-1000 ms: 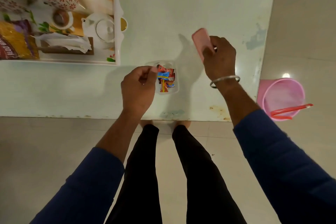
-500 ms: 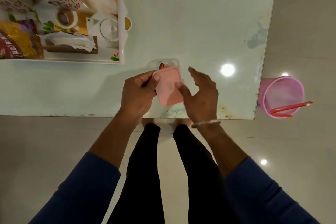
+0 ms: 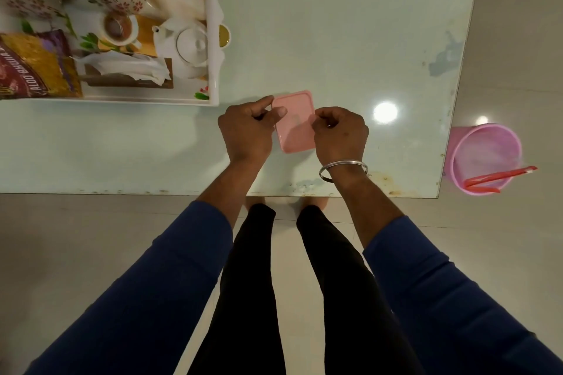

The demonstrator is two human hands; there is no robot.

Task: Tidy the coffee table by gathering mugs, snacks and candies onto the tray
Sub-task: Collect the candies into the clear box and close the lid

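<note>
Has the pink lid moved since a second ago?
Yes. The pink lid came down and left, toward the tray's near corner; both hands now pinch its sides.

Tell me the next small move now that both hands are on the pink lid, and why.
Probably press the pink lid down at its edges until it seats. The left hand and right hand each pinch a side of it, and it lies flat on the table, still outside the tray. Once it is shut, the box can go onto the tray.
</note>
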